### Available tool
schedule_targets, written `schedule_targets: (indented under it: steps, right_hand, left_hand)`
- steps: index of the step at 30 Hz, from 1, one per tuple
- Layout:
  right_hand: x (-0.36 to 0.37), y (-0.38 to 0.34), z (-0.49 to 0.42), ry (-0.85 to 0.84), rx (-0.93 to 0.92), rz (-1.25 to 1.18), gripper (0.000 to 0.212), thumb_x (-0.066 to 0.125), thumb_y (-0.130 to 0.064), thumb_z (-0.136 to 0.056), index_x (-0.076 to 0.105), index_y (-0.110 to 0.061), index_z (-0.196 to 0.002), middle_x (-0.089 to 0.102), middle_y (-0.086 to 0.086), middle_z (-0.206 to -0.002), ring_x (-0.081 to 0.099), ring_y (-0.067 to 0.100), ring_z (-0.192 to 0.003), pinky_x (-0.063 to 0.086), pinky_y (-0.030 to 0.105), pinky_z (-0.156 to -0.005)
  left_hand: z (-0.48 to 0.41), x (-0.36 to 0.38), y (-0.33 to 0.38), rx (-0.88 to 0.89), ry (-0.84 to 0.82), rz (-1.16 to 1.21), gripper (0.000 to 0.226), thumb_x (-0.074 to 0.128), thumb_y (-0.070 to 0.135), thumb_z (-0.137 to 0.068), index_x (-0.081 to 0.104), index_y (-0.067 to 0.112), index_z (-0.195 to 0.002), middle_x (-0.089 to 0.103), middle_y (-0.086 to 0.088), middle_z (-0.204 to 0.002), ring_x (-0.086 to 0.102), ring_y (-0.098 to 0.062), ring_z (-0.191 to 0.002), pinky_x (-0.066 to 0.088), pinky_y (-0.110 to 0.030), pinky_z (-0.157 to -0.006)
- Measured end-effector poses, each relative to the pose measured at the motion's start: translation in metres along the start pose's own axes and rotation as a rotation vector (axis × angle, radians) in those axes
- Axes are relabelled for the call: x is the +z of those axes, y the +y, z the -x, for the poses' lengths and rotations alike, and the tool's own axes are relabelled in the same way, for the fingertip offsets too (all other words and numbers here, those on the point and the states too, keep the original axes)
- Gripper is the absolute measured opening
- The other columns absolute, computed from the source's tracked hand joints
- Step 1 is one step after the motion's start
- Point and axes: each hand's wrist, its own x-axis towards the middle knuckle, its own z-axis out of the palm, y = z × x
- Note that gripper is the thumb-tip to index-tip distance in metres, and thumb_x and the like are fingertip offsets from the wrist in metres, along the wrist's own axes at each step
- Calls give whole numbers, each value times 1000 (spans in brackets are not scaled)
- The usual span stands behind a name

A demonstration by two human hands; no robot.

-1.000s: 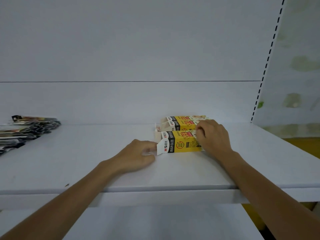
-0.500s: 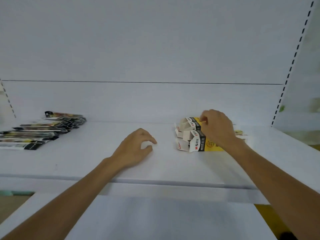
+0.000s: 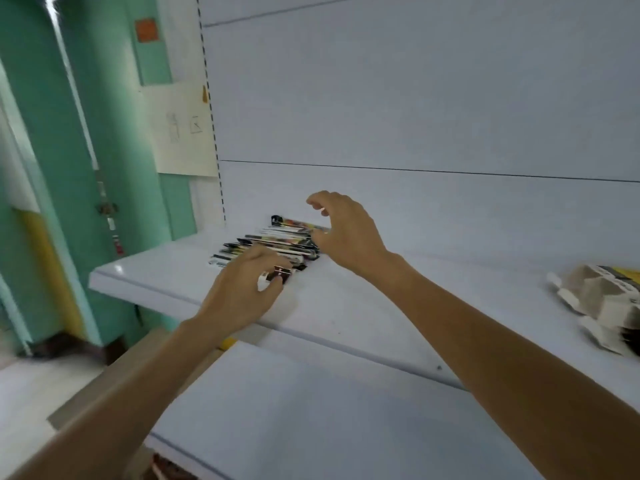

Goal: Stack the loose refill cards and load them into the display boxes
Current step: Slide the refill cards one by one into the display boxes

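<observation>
Refill cards (image 3: 277,242), thin glossy black-and-white packs, lie fanned near the left end of the white metal shelf (image 3: 346,306). Of the hands, the left hand (image 3: 242,289) curls onto the nearest cards, though I cannot tell if it grips one. The right hand (image 3: 346,233) hovers spread and empty. A hasty gather could slide cards off the edge. Print on the cards and the yellow-and-white cardboard display boxes (image 3: 599,299) is too blurred to read.

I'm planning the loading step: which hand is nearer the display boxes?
Right. The right hand is by the refill cards, well left of the display boxes; the left hand is farther left.
</observation>
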Motion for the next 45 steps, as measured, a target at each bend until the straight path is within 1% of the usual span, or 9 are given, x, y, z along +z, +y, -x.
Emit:
schedule_targets:
  steps: [4, 9, 14, 18, 24, 31, 35, 42, 45]
  right_hand:
    - [64, -35, -28, -72, -16, -31, 51, 55, -5, -81, 46, -14, -130, 54, 3, -127, 48, 20, -114, 40, 33, -94]
    - [120, -57, -58, -94, 79, -8, 51, 56, -7, -83, 44, -13, -133, 52, 5, -129, 46, 19, -118, 38, 30, -96]
    - [127, -51, -77, 44, 263, -1, 40, 53, -11, -88, 49, -14, -127, 54, 2, -126, 51, 18, -114, 41, 33, -97]
    - [125, -32, -61, 125, 481, 107, 30, 44, -11, -91, 53, -11, -119, 58, 5, -116, 54, 20, -103, 45, 34, -86]
    - [134, -14, -18, 177, 644, 214, 30, 40, -5, -90, 53, -8, -117, 56, 9, -119, 52, 24, -106, 41, 34, -87]
    - [136, -7, -19, 188, 614, 318, 24, 40, -5, -89, 54, -5, -109, 56, 10, -112, 52, 26, -100, 38, 31, -78]
    - [137, -7, -19, 208, 579, 321, 22, 42, -4, -88, 57, -5, -103, 58, 9, -106, 53, 24, -95, 35, 28, -72]
    - [141, -3, -19, 40, 465, 330, 23, 54, -10, -85, 64, -14, -105, 62, 1, -107, 50, 21, -105, 39, 31, -86]
    - [142, -3, -20, -52, 438, 353, 28, 53, -15, -89, 64, -18, -115, 60, 0, -117, 48, 20, -110, 37, 31, -89]
  left_hand:
    - [0, -37, -81, -91, -15, -8, 27, 61, 2, -82, 67, 18, -103, 56, 3, -103, 53, 1, -80, 36, -2, -72]
    - [-10, -78, -166, -110, -59, 24, 23, 60, 7, -85, 65, 21, -103, 56, 5, -106, 55, -11, -92, 39, -21, -81]
    - [-36, -72, -204, -28, -158, 85, 21, 62, 13, -86, 66, 19, -106, 64, 3, -107, 56, -9, -92, 40, -19, -82]
    - [-57, -49, -203, 114, -273, 139, 23, 60, 18, -89, 65, 17, -111, 65, 3, -110, 55, -5, -94, 36, -7, -77]
    - [-79, -14, -196, 288, -415, 22, 23, 55, 24, -91, 64, 21, -112, 62, 6, -116, 53, -8, -103, 39, -19, -83]
    - [-87, -3, -205, 323, -375, 61, 25, 61, 23, -87, 61, 22, -113, 57, 7, -105, 53, -13, -101, 41, -26, -86]
    - [-89, -3, -206, 305, -353, 138, 24, 62, 18, -87, 64, 21, -111, 52, 9, -98, 52, -9, -94, 36, -15, -76]
    - [-88, -6, -212, 277, -204, 200, 8, 57, 12, -88, 60, 18, -93, 52, 5, -93, 49, -12, -85, 33, -12, -68]
    - [-91, -10, -215, 117, -42, 241, 6, 52, 14, -92, 56, 15, -96, 56, 5, -90, 49, -19, -82, 36, -24, -64]
